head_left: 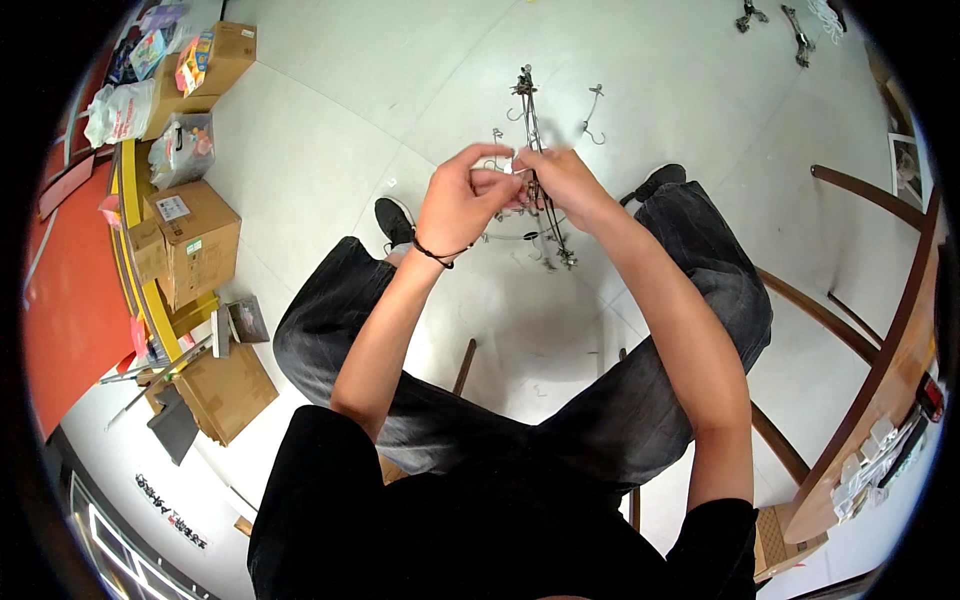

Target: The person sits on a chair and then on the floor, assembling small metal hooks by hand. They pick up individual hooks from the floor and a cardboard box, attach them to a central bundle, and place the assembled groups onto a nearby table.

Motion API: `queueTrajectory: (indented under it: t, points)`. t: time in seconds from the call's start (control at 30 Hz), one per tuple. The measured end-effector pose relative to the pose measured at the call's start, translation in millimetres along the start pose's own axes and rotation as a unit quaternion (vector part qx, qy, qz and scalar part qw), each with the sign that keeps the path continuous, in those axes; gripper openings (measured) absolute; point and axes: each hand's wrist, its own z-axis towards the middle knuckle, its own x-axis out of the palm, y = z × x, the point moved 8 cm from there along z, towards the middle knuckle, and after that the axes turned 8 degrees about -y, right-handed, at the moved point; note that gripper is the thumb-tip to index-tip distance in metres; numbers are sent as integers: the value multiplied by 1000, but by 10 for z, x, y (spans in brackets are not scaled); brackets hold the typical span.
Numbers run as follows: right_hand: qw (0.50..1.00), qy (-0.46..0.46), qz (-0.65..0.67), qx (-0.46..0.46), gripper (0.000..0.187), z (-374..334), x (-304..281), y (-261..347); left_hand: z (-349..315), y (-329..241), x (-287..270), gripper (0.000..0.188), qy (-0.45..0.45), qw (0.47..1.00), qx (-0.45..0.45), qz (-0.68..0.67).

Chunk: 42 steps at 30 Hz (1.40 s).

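In front of my knees, my two hands meet over a bundle of thin metal clip hangers (531, 110) with wire hooks. My right hand (568, 182) is closed around the bundle's middle, its thumb and finger toward the left. From the left side my left hand (458, 196) comes in, fingers bent and pinched by a small white piece (508, 165) between the hands. What exactly the left fingertips grip is partly hidden. A loose wire hook (595, 130) shows to the right of the bundle, and more metal parts stick out below the hands.
Cardboard boxes (205, 245) and a yellow-edged shelf (128, 200) line the left side. A wooden chair-like frame (860, 340) curves along the right. More metal hangers (800, 40) lie on the floor at the far right. My shoes (395, 222) flank the work.
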Motion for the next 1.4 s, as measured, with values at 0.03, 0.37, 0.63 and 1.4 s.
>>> queueTrajectory:
  t: [0.03, 0.37, 0.63, 1.4]
  points:
    - [997, 61, 33, 25, 31, -79, 60, 60, 24, -106, -28, 19, -33, 996, 62, 55]
    - [987, -95, 125, -22, 15, -153, -630, 579, 141, 3524, 328, 20, 19, 912, -44, 408]
    - [987, -107, 120, -4, 17, -135, -798, 627, -9, 4538, 1461, 38, 184, 776, 9, 603]
    - [985, -143, 96, -14, 21, -277, -864, 629, -2313, 6174, 1125, 34, -180, 702, -675, 140]
